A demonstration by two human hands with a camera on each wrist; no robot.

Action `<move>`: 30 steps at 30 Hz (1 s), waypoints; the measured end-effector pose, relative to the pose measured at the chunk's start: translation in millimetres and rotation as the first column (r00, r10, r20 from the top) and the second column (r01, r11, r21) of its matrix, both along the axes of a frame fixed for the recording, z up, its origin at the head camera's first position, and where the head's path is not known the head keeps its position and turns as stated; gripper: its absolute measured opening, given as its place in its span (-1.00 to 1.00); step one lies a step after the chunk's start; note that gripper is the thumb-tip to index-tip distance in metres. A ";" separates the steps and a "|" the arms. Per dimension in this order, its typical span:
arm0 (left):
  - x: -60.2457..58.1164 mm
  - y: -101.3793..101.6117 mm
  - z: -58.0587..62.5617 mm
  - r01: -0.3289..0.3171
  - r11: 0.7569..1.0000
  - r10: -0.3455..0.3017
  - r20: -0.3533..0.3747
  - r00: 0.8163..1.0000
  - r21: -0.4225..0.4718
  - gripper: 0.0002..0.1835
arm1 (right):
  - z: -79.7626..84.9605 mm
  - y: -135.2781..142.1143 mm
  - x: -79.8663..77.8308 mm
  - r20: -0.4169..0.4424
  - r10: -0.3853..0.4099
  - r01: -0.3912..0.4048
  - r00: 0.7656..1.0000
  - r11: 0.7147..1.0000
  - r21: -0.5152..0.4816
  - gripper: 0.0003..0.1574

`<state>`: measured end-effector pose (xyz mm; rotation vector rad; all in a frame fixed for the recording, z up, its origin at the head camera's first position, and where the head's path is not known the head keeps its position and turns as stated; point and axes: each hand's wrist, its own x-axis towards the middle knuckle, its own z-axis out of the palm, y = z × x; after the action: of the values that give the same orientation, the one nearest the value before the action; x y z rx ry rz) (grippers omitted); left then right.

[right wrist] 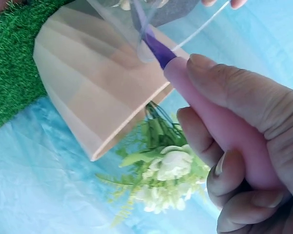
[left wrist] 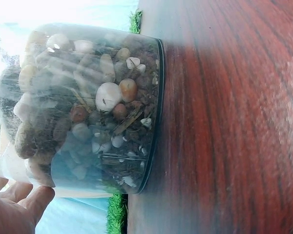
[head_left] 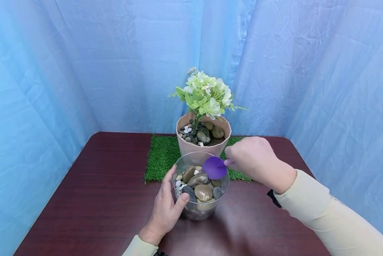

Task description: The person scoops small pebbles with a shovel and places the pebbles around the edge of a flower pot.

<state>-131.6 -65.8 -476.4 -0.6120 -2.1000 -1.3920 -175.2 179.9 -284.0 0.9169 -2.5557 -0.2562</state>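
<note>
My left hand (head_left: pixel 167 208) holds the near left side of a clear plastic container (head_left: pixel 199 215), its thumb at the rim and fingers along the outer wall. Large river stones (head_left: pixel 203 192) and small white pebbles lie inside; through the wall in the left wrist view, smaller pebbles (left wrist: pixel 108 97) and dark soil show. My right hand (head_left: pixel 253 159) grips the pink handle (right wrist: pixel 224 122) of a small trowel. The trowel's purple blade (head_left: pixel 214 168) dips inside the container's right rim, over the stones.
Just behind the container stands a faceted beige flowerpot (head_left: pixel 183 144) holding an artificial plant (head_left: pixel 207 94) with white flowers, plus stones. It sits on a green turf mat (head_left: pixel 162 154) on the dark red wooden table (head_left: pixel 105 199). Blue curtains (head_left: pixel 130 64) hang around.
</note>
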 end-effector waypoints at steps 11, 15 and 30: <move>-1.1 0.6 0.7 0.012 1.000 -0.012 -0.020 1.000 0.009 -0.16 | -8.3 10.7 -10.3 0.158 0.009 0.001 0.987 0.998 -0.068 -0.47; -1.5 0.9 1.0 0.018 1.000 -0.017 -0.030 0.999 0.013 -0.16 | -8.9 15.1 -12.9 0.231 0.000 0.024 0.973 0.995 -0.099 -0.62; -1.4 1.1 1.8 0.023 1.000 -0.022 -0.033 0.999 0.016 -0.16 | -15.9 17.9 -17.6 0.311 0.044 -0.004 0.949 0.992 -0.128 -0.76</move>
<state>-133.0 -64.7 -474.6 -0.6495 -2.0603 -1.4005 -192.8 197.9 -299.9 1.0089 -2.8073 0.0658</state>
